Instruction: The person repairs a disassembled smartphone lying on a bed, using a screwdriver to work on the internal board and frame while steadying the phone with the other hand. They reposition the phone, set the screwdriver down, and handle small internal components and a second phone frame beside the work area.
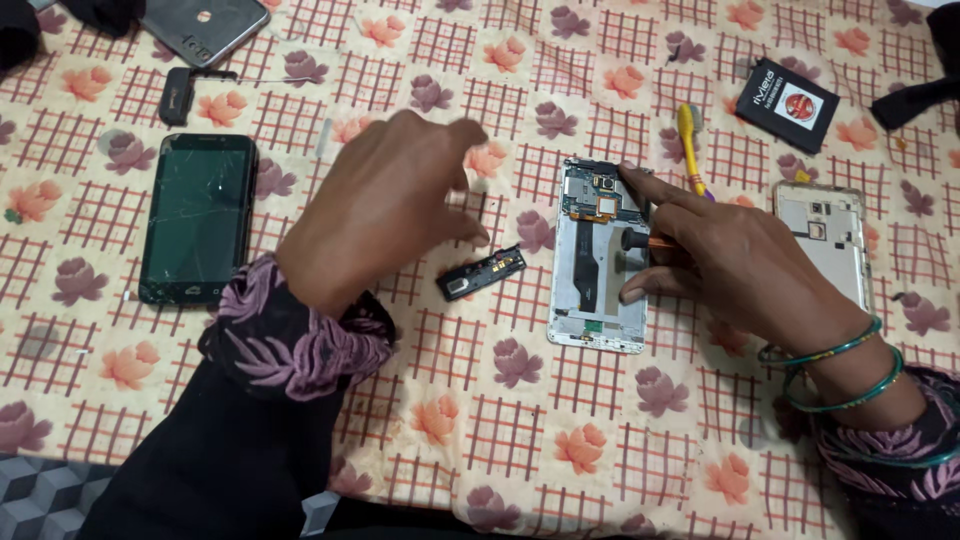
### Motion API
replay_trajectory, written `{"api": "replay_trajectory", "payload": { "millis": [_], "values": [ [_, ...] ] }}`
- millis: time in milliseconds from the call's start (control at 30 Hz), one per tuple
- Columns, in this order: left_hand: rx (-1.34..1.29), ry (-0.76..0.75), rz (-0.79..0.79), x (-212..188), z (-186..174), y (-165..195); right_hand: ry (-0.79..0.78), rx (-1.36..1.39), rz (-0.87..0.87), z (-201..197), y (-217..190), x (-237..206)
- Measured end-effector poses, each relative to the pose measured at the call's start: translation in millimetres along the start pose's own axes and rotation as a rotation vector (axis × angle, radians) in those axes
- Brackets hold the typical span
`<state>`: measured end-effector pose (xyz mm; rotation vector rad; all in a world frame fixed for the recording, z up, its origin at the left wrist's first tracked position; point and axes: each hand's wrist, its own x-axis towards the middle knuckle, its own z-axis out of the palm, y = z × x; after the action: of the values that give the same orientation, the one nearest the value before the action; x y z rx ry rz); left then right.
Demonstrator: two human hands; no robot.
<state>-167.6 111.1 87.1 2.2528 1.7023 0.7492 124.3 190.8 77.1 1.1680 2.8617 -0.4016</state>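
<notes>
Pinching a screwdriver [640, 241] over the opened phone [597, 290], right hand [730, 260]; left hand [385, 205] fingers spread.

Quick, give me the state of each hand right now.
Left hand: open, holding nothing, above the small black phone part.
Right hand: closed on a black-and-orange screwdriver, over the opened white phone.

opened white phone [596, 262] flat on cloth, circuit board exposed, black-handled screwdriver [640, 241] over it

Bright, even indoor light; soft shadows fall just under both hands onto the floral cloth [520, 440]. Left hand [375, 215] slightly motion-blurred. Faint glare on the cracked phone screen [197, 215]; edges mildly soft.
</notes>
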Motion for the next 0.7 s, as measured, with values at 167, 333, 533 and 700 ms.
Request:
{"api": "replay_trajectory", "payload": {
  "millis": [167,333,533,700],
  "values": [
    [0.050,-0.175,-0.067,-4.6,4.8,19.5,0.298,0.004,-0.224,4.2,11.8,-9.0],
    [0.004,-0.184,-0.063,-5.1,12.4,19.8,0.433,0.026,-0.226,-12.2,12.5,-25.1],
    [-0.002,-0.255,-0.022,-7.6,17.8,19.4,0.395,0.163,-0.228,-4.2,-21.6,-60.7],
    [-0.023,-0.336,-0.007,-10.9,21.9,29.8,0.431,0.265,-0.038,12.9,-38.1,-86.2]
  ]
}}
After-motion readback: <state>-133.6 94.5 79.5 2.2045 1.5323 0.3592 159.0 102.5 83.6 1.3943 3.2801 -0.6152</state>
